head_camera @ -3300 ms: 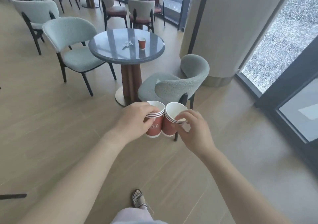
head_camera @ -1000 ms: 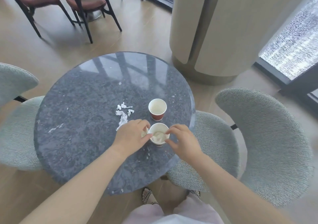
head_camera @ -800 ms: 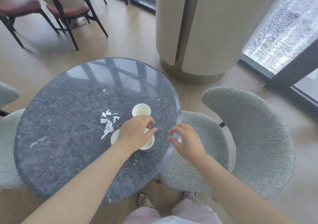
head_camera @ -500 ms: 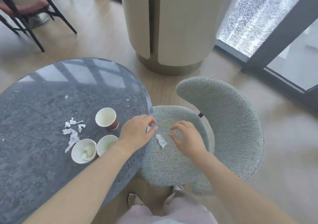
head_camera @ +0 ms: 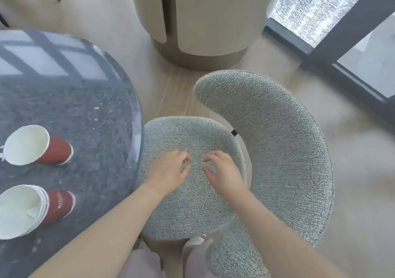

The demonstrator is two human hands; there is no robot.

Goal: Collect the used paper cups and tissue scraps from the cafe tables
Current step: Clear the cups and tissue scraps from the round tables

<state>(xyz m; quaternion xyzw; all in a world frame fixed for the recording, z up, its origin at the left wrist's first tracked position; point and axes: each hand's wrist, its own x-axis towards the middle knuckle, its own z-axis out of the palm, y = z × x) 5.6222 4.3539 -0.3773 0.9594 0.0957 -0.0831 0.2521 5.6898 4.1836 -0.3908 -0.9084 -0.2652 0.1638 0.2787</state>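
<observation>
Scrap gone from chair seat (head_camera: 192,205); our left hand (head_camera: 168,171) grip curled, contents can't tell; right hand (head_camera: 222,171) loose, empty. Single cup (head_camera: 37,144), cup stack (head_camera: 32,209) on table (head_camera: 85,107) still to collect.

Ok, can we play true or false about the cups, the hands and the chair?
1. The far cup is red outside and white inside. True.
2. Both hands are over the table. False: the left hand and right hand are over the chair seat.
3. One hand holds a cup. False: the cups stand on the table, away from both hands.
4. The near cup shows several rims, like a stack. True.
</observation>
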